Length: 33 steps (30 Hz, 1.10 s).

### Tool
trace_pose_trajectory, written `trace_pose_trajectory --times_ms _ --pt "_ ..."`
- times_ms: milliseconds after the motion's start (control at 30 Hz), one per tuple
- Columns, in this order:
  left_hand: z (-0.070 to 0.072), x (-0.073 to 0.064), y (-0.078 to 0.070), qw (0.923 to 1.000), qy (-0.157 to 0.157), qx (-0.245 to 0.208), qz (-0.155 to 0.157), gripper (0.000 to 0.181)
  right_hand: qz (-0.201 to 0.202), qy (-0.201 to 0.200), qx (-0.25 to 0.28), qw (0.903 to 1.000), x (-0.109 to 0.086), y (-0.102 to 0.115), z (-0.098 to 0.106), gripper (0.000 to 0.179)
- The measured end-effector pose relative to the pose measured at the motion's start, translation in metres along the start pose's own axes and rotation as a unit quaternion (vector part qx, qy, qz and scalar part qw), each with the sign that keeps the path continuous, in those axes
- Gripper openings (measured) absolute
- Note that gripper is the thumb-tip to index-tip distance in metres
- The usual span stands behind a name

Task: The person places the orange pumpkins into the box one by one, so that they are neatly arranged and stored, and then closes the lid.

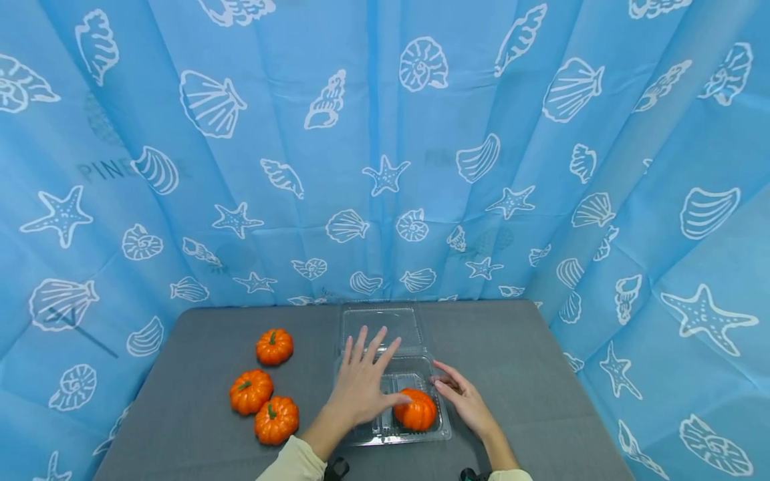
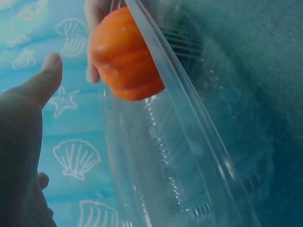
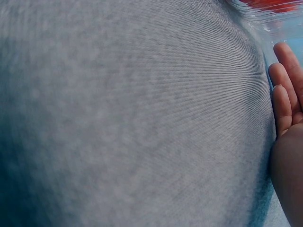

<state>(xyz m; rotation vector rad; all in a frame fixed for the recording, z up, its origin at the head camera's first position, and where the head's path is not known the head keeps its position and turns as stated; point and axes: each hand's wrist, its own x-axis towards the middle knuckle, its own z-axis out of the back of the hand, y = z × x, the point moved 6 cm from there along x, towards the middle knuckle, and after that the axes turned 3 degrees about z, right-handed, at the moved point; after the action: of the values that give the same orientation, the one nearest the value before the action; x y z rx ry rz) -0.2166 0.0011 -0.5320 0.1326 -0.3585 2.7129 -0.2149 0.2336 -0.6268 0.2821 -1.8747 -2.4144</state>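
A clear plastic clamshell container lies with its lid folded back on the far side. One small orange pumpkin sits in the right part of its base; it also shows in the left wrist view as a ribbed orange pumpkin. Above the base is my left hand, fingers spread, its thumb overlapping the pumpkin in the head view; the left wrist view shows that thumb apart from it. My right hand is at the container's right edge, fingers slightly bent. Whether its fingertips touch the rim, I cannot tell.
Three more orange pumpkins with green stems stand left of the container: a far pumpkin, a middle pumpkin and a near pumpkin. Grey cloth covers the table. A blue shell-patterned curtain hangs behind and around it.
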Motion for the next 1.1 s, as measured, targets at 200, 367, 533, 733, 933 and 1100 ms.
trace_pose_trajectory --times_ms 200,367,533,733,933,1100 --pt "-0.003 -0.006 0.012 0.9996 0.017 -0.001 0.022 0.107 0.000 -0.001 -0.001 1.0000 0.000 0.001 -0.001 0.049" --pt "0.001 -0.011 0.021 0.9993 0.003 -0.022 0.031 0.107 -0.002 -0.003 0.000 1.0000 -0.001 0.002 0.000 0.049" --pt "0.006 -0.018 0.033 0.9987 -0.010 -0.020 0.046 0.105 -0.006 -0.007 -0.001 1.0000 -0.001 0.002 0.000 0.048" --pt "0.007 -0.025 0.048 0.9978 -0.015 -0.019 0.061 0.106 -0.010 -0.013 -0.003 0.9999 -0.001 0.003 0.000 0.048" --pt "0.011 -0.033 0.064 0.9960 -0.033 -0.016 0.082 0.105 -0.009 -0.015 -0.004 0.9998 -0.001 0.004 -0.001 0.048" --pt "0.014 -0.040 0.080 0.9931 -0.047 -0.033 0.102 0.106 -0.013 -0.018 -0.003 0.9998 -0.001 0.004 -0.001 0.046"
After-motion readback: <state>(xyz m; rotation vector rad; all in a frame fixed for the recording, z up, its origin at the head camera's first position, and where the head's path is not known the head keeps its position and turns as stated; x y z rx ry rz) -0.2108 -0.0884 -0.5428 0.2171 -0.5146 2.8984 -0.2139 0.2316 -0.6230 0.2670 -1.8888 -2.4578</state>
